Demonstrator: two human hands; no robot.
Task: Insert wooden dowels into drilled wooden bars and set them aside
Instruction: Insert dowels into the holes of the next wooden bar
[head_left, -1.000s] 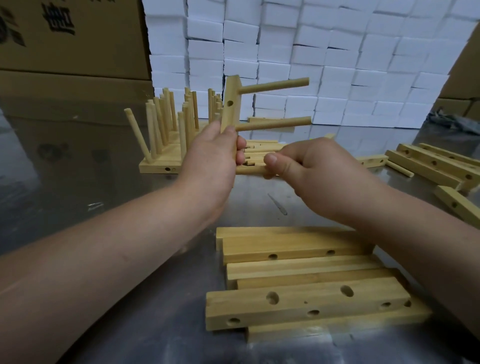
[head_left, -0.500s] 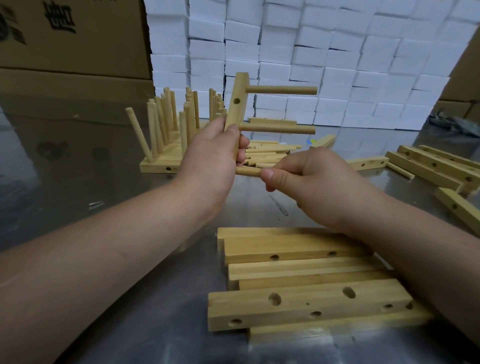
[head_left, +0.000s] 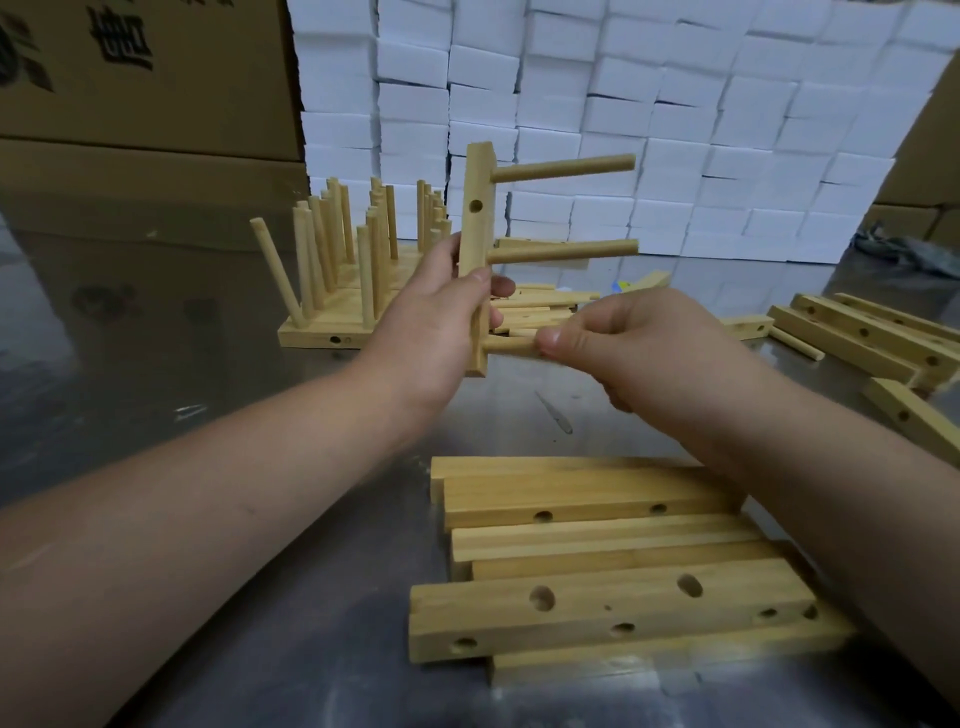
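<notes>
Above the surface (head_left: 156, 364), the bar (head_left: 475, 234) is gripped by the left hand (head_left: 431, 332); the third dowel (head_left: 511, 345), pinched by the right hand (head_left: 639, 353), likely needs pushing home.

A pale wooden bar (head_left: 478, 244) stands upright in mid-air, two dowels (head_left: 563, 169) jutting rightward; a third dowel (head_left: 511, 347) meets its lowest hole. More drilled bars (head_left: 597, 600) lie stacked nearby.
</notes>
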